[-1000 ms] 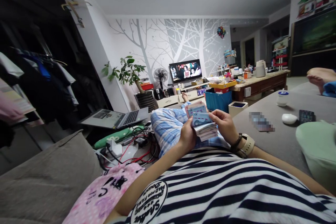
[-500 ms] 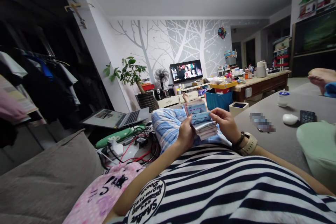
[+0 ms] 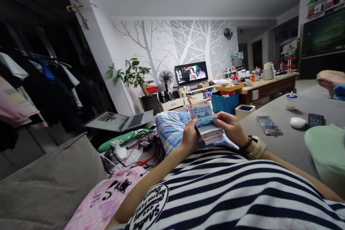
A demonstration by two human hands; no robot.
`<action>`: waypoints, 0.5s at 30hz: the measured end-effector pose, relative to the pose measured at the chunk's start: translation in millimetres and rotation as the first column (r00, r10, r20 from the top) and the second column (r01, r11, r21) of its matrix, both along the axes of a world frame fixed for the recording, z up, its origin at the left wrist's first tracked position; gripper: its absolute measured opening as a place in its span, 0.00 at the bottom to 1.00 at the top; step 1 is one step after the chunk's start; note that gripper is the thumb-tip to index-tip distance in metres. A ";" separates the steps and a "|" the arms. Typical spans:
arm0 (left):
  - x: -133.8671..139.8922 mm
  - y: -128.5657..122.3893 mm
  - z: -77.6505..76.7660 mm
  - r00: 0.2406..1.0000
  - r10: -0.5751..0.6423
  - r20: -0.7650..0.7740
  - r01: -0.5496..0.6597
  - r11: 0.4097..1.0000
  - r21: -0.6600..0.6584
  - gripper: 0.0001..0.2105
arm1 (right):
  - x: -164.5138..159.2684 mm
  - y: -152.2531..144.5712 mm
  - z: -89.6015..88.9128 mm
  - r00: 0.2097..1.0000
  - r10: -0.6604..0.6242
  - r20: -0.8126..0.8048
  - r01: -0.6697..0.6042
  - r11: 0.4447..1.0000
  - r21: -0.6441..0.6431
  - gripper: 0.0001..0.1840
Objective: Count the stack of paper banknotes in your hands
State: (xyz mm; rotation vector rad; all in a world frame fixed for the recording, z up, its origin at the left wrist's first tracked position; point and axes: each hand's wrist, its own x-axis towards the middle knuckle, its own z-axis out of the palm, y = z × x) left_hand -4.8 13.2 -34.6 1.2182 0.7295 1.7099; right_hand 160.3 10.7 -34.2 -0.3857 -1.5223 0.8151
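Observation:
A thick stack of paper tickets (image 3: 211, 137), pale blue and pinkish, rests above my lap. My left hand (image 3: 190, 137) is closed round its left side, thumb on top. With its fingertips my right hand (image 3: 229, 124) pinches the right end of a blue ticket (image 3: 206, 120) lifted above the stack. Behind that one, more blue and pink tickets (image 3: 201, 110) stand tilted up and away from me. The print on them is too small to read. On my right wrist are a dark bracelet and a light watch.
An open laptop (image 3: 121, 120) sits to the left, above tangled cables (image 3: 145, 145) and a power strip. On the grey sofa surface at right lie a blurred phone (image 3: 269, 125), a white mouse-shaped case (image 3: 298, 122), a lidded cup (image 3: 291, 101) and a green chair-like object (image 3: 326, 143). Another person's foot (image 3: 330, 79) shows there.
My right hand has shifted slightly with the blue ticket's end, and more of the stack's top shows beneath it. My left hand stays about the same.

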 end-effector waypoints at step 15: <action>4.1 -8.0 9.6 0.985 -0.131 0.108 0.141 0.986 -0.088 0.12 | -1.4 4.7 0.4 1.000 -0.022 -0.003 0.022 0.997 -0.070 0.25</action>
